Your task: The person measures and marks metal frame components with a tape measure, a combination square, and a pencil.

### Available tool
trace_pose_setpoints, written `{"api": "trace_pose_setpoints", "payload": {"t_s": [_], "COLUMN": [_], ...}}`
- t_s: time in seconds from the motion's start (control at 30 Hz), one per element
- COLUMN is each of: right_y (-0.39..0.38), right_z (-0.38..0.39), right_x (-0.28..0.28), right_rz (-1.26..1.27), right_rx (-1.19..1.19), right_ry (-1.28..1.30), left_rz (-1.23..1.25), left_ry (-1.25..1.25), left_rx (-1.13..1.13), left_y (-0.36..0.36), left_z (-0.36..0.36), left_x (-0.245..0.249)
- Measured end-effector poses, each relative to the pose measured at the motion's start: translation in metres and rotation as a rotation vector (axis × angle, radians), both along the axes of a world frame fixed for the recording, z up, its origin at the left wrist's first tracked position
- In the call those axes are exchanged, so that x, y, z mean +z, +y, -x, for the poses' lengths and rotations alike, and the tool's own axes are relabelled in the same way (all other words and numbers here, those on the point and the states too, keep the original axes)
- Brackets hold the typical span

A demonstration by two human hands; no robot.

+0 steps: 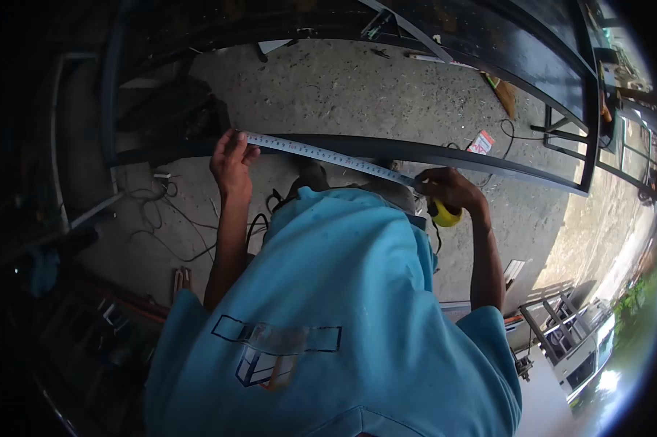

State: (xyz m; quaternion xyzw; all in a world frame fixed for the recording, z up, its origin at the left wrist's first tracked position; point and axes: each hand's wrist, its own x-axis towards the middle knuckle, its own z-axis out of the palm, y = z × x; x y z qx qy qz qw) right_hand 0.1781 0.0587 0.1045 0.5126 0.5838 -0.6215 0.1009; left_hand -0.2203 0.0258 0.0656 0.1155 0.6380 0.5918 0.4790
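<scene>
A tape measure (328, 156) is stretched between my two hands, its white numbered blade slanting down to the right. My left hand (234, 156) pinches the blade's free end against a dark metal bar (386, 148). At the other end my right hand (450, 191) grips the tape by its yellow case (445, 215), fingers partly covering it. The blade crosses the near bar of a large dark frame, and its right part hangs on my side of that bar. My blue shirt fills the lower middle of the view.
Dark frame members and panels (488, 44) span the top. On the concrete floor (314, 87) lie a red and white packet (481, 142), a brown wedge-shaped piece (501, 95) and loose cables (161, 218). Metal frames (561, 320) stand at the lower right.
</scene>
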Motion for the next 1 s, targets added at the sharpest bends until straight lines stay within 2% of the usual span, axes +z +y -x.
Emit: {"api": "trace_pose_setpoints", "payload": {"t_s": [0.07, 0.1, 0.13, 0.17, 0.23, 0.4, 0.5, 0.63, 0.77, 1.0], "right_y": [-0.010, -0.012, -0.004, -0.006, -0.006, 0.019, 0.036, 0.051, 0.060, 0.059], "right_z": [-0.067, -0.105, -0.119, -0.164, -0.218, -0.291, -0.333, -0.338, -0.324, -0.316], "right_x": [-0.007, -0.013, 0.005, -0.014, -0.021, -0.005, -0.015, -0.033, -0.027, -0.028], "right_rz": [0.060, 0.185, 0.264, 0.187, 0.264, 0.187, 0.121, 0.051, 0.087, -0.018], "right_rx": [-0.080, -0.134, -0.152, -0.059, -0.160, -0.097, -0.095, -0.057, -0.033, 0.080], "right_ry": [-0.117, -0.110, -0.188, -0.176, -0.148, -0.190, -0.297, -0.342, -0.324, -0.395], "left_rz": [-0.021, -0.004, 0.020, 0.039, 0.040, 0.003, 0.095, 0.072, 0.086, 0.086], "left_ry": [-0.033, -0.035, -0.009, -0.002, 0.041, 0.061, 0.102, 0.111, 0.110, 0.116], "left_rx": [0.106, 0.172, 0.185, 0.187, 0.226, 0.264, 0.257, 0.321, 0.323, 0.395], "left_y": [-0.029, -0.040, -0.054, -0.062, -0.069, -0.059, -0.046, -0.041, -0.040, -0.037], "left_z": [-0.008, -0.016, -0.021, -0.029, -0.044, -0.059, -0.070, -0.076, -0.076, -0.070], "left_x": [-0.018, -0.021, -0.026, -0.031, -0.034, -0.042, -0.038, -0.043, -0.043, -0.041]}}
